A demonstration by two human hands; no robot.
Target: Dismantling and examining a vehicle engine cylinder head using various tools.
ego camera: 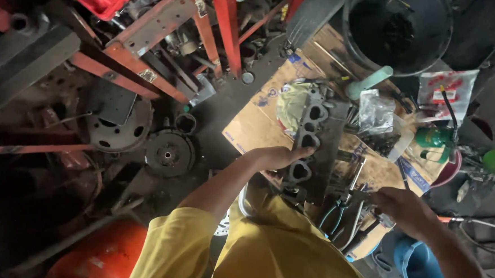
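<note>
— What is the work lying on?

— A sheet of flattened cardboard (pixel 258 127) spread over a dark, grimy workshop floor (pixel 223 109), right of the frame's centre. On it lies a grey cast-metal engine part with a row of openings (pixel 309 136), running from the centre up toward the top.

— And the hands?

— The left hand (pixel 279 157) rests at centre, fingers curled over the part's near edge, gripping it. The right hand (pixel 403 207), lower right, is closed around small tools; what exactly it pinches I cannot tell. Blue-handled pliers (pixel 333 214) lie just beside it.

— The room?

— Cluttered. Red steel framing (pixel 225 27) crosses the top, a black bucket (pixel 399 24) sits upper right, round metal discs (pixel 169 154) lie left of centre, and an orange cylinder (pixel 96 265) fills the lower left.
</note>
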